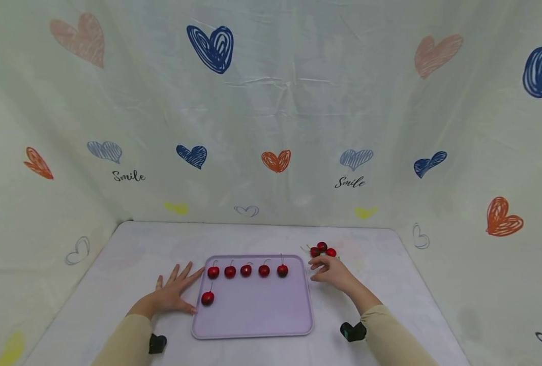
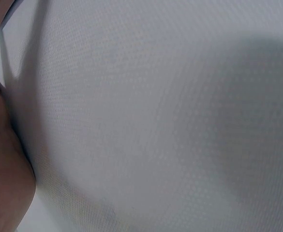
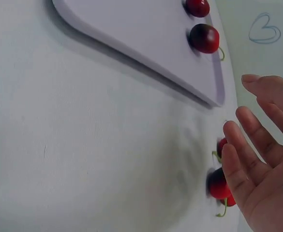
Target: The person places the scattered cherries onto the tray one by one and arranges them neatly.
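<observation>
A lilac tray (image 1: pixel 257 315) lies on the table with a row of several red cherries (image 1: pixel 246 270) along its far side and one more cherry (image 1: pixel 207 298) near its left edge. My left hand (image 1: pixel 176 290) rests flat on the cloth beside the tray's left edge, fingers spread. My right hand (image 1: pixel 328 269) hovers right of the tray, fingers relaxed and holding nothing, just in front of a small cluster of three cherries (image 1: pixel 323 250). In the right wrist view the hand's fingers (image 3: pixel 250 154) reach over the loose cherries (image 3: pixel 218 183), with the tray corner (image 3: pixel 214 94) beyond.
A white cloth with heart prints covers the table (image 1: pixel 381 284) and hangs as walls behind and at both sides. The left wrist view shows only cloth (image 2: pixel 160 116) and the edge of my hand (image 2: pixel 3 174).
</observation>
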A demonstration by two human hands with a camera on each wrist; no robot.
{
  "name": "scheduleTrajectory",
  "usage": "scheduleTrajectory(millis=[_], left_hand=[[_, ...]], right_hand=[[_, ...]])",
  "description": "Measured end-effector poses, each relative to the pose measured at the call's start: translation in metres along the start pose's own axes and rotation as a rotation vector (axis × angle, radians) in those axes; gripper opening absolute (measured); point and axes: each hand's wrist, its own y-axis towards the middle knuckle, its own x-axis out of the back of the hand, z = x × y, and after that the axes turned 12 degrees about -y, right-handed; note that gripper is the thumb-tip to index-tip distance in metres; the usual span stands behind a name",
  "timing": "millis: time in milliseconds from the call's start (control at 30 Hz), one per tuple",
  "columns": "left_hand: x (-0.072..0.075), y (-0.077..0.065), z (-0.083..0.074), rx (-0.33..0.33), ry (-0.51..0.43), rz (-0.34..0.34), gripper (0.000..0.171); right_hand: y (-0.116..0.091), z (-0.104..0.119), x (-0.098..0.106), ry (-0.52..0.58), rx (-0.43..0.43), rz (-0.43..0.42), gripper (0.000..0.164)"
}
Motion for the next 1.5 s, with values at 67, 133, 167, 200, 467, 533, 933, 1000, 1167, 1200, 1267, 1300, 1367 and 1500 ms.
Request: scheduleTrajectory(millis=[67, 133, 167, 200, 467, 533, 933, 1000, 1167, 1200, 1267, 1300, 1367, 1500], left_hand=[[0.000, -0.001, -0.001, 0.002, 0.000, 0.000, 0.111], [0.001, -0.001, -0.001, 0.004, 0.003, -0.004, 0.111], [0.001, -0.001, -0.001, -0.001, 0.001, -0.007, 0.111], [0.001, -0.001, -0.002, -0.002, 0.003, -0.008, 0.111], [0.002, -0.003, -0.003, -0.012, 0.003, -0.003, 0.110], [0.002, -0.003, -0.003, -0.018, -0.008, 0.000, 0.111], [0.001, 0.001, 0.008, -0.052, -0.021, -0.013, 0.110], [0.002, 0.000, 0.005, -0.059, -0.041, -0.008, 0.109], [0.003, -0.001, -0.003, -0.027, -0.022, 0.005, 0.110], [0.003, -0.001, -0.004, -0.020, -0.016, 0.005, 0.110], [0.003, -0.001, -0.006, -0.005, -0.014, 0.004, 0.111], [0.003, -0.001, -0.006, -0.006, -0.011, 0.004, 0.110], [0.002, -0.001, -0.006, 0.000, 0.002, 0.003, 0.110], [0.001, -0.002, -0.006, 0.001, 0.013, 0.002, 0.110]], right_hand=[[0.000, -0.005, 0.005, -0.005, -0.012, -0.008, 0.039], [-0.001, -0.009, 0.009, -0.013, -0.030, -0.020, 0.039], [-0.001, -0.010, 0.011, -0.019, -0.043, -0.026, 0.039], [-0.001, -0.011, 0.013, -0.024, -0.061, -0.034, 0.038], [0.001, -0.025, 0.019, -0.070, -0.155, -0.119, 0.034], [0.001, -0.030, 0.020, -0.067, -0.172, -0.134, 0.033], [0.010, -0.052, 0.016, -0.107, -0.257, -0.243, 0.041], [0.011, -0.055, 0.014, -0.121, -0.264, -0.264, 0.042], [0.013, -0.060, 0.010, -0.165, -0.252, -0.307, 0.042], [0.013, -0.060, 0.010, -0.173, -0.247, -0.314, 0.042], [0.013, -0.060, 0.009, -0.191, -0.241, -0.323, 0.042], [0.013, -0.060, 0.009, -0.199, -0.240, -0.327, 0.042], [0.014, -0.059, 0.008, -0.214, -0.246, -0.328, 0.042], [0.014, -0.058, 0.007, -0.229, -0.242, -0.337, 0.041]])
